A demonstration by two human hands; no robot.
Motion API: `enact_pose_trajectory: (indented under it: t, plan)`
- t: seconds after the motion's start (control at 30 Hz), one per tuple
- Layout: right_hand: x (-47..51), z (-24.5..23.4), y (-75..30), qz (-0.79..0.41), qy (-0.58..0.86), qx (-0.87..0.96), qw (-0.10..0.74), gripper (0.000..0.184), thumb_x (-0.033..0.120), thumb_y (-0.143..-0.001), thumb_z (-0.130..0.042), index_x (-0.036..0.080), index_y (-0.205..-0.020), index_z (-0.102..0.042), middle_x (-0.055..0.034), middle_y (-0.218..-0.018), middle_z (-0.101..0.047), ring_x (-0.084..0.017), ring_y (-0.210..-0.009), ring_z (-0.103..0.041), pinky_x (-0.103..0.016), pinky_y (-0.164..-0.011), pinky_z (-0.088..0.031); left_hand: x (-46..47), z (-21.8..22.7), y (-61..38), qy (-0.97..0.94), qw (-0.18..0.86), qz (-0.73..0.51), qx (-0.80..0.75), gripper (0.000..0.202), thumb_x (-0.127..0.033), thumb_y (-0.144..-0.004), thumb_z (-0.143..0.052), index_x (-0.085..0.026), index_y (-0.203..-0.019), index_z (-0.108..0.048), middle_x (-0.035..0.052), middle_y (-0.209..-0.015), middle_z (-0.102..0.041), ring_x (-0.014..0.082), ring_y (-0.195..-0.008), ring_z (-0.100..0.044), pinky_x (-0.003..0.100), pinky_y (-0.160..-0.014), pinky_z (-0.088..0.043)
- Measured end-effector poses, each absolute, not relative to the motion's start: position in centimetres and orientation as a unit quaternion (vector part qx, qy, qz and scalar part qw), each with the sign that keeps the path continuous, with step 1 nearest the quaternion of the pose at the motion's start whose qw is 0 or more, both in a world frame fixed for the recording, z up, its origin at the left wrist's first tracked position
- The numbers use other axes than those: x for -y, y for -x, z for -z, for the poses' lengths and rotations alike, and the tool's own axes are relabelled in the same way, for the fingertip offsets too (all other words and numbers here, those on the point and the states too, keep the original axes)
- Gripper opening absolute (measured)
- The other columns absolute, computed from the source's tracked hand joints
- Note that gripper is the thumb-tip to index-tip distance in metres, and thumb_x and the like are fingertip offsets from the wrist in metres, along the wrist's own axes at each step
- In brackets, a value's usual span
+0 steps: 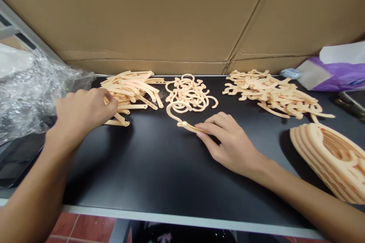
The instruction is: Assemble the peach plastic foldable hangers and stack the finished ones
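Note:
My right hand pinches a cream plastic hanger arm between thumb and fingers, above the middle of the black table. A curved hanger hook is joined to that arm's far end and points up and left. At the left, my left hand curls over the near edge of a pile of slim hanger arms. Its fingertips are turned away, so what they close on is hidden. Loose hanger hooks lie heaped just beyond the held piece.
Flat hanger pieces form a pile at the back right. Assembled-looking hangers are stacked at the right. Crumpled clear plastic lies on the left, a purple tissue pack back right. Cardboard walls the rear of the table.

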State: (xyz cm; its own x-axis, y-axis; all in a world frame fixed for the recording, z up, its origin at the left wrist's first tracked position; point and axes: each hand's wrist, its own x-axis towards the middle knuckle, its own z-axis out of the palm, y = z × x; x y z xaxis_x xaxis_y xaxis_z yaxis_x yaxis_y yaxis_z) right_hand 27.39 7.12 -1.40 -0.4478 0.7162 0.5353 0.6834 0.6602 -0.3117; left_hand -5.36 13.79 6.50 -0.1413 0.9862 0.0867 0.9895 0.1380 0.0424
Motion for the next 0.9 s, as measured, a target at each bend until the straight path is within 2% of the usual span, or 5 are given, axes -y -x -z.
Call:
enact_pose_trajectory:
  t: [0.17,0.33,0.53,0.7,0.9]
  plan:
    - [-7.1,1.3,-27.3,-0.027,0.415,0.849,0.325,0.015,0.014,-0.095,-0.055,0.017,-0.100,-0.070,-0.0074,-0.086,-0.068,-0.020,-0.079,-0.056,-0.037,-0.070,-0.042,-13.9,-5.7,5.2,0.660,0.082,-0.034,0.746,0.045,-0.059,-0.082,-0.056,-0.026,-0.110,-0.068,0.0084,-0.081,-0.064,0.0359,-0.085,-0.064,0.046,-0.074,-0.045]
    - [-7.1,1.3,-27.3,-0.029,0.420,0.846,0.326,0.016,0.014,-0.095,-0.055,0.015,-0.099,-0.070,-0.0073,-0.084,-0.067,-0.020,-0.078,-0.056,-0.037,-0.071,-0.042,-13.6,-7.0,4.8,0.652,0.096,-0.015,0.752,0.048,-0.053,-0.081,-0.056,-0.028,-0.121,-0.065,0.0077,-0.079,-0.063,0.0322,-0.076,-0.060,0.039,-0.069,-0.042]
    - [-7.2,1.3,-27.3,-0.034,0.428,0.842,0.327,0.020,0.013,-0.095,-0.055,0.010,-0.107,-0.071,-0.0100,-0.087,-0.067,-0.021,-0.080,-0.055,-0.038,-0.071,-0.044,-12.7,-9.2,4.7,0.633,0.068,0.106,0.764,0.040,-0.043,-0.074,-0.062,-0.026,-0.109,-0.069,0.0019,-0.070,-0.068,0.0273,-0.070,-0.060,0.030,-0.060,-0.034]
    - [-7.2,1.3,-27.3,-0.041,0.438,0.838,0.322,0.021,0.015,-0.097,-0.052,0.013,-0.108,-0.070,-0.0102,-0.090,-0.068,-0.021,-0.082,-0.056,-0.038,-0.072,-0.045,-12.4,-8.8,4.1,0.639,0.060,0.219,0.735,0.037,-0.035,-0.073,-0.065,-0.021,-0.106,-0.073,-0.0027,-0.060,-0.065,0.0211,-0.064,-0.061,0.030,-0.068,-0.045]
    - [-7.3,1.2,-27.3,-0.042,0.446,0.836,0.319,0.019,0.015,-0.097,-0.052,0.014,-0.106,-0.069,-0.0099,-0.091,-0.068,-0.021,-0.083,-0.058,-0.039,-0.074,-0.045,-12.5,-6.0,2.3,0.707,-0.156,0.351,0.594,0.046,-0.036,-0.084,-0.067,-0.020,-0.128,-0.066,0.0004,-0.083,-0.073,0.0128,-0.063,-0.062,0.022,-0.059,-0.049]
